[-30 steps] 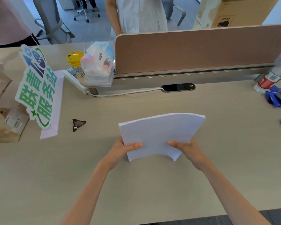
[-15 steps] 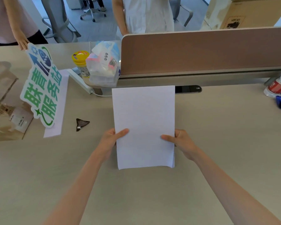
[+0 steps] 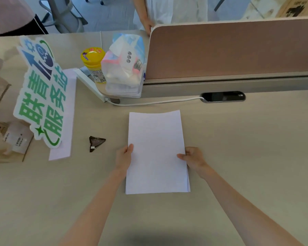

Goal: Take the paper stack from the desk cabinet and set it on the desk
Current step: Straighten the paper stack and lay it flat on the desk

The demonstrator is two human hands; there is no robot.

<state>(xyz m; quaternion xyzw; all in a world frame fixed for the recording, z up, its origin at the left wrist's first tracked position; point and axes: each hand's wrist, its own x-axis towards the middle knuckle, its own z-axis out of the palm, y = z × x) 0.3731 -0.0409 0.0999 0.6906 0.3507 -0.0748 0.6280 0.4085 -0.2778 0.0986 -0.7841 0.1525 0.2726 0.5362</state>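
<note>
A white paper stack [image 3: 156, 150] lies flat on the beige desk [image 3: 247, 157], long side pointing away from me, its far edge slightly curled. My left hand [image 3: 124, 156] grips the stack's left edge with the thumb on top. My right hand [image 3: 194, 159] holds the right edge the same way. The desk cabinet is not in view.
A green and blue sign [image 3: 41, 93] stands at the left beside a cardboard box [image 3: 2, 137]. A dark triangular wrapper [image 3: 96, 143] lies left of the stack. A yellow-lidded jar [image 3: 93, 63], a plastic bag [image 3: 125, 66], a white cable [image 3: 149, 103] and a partition [image 3: 235, 48] sit behind. People stand beyond the desk.
The stack went from bent and held up in the air to lying flat on the desk. Both hands slid to its side edges and stay on it.
</note>
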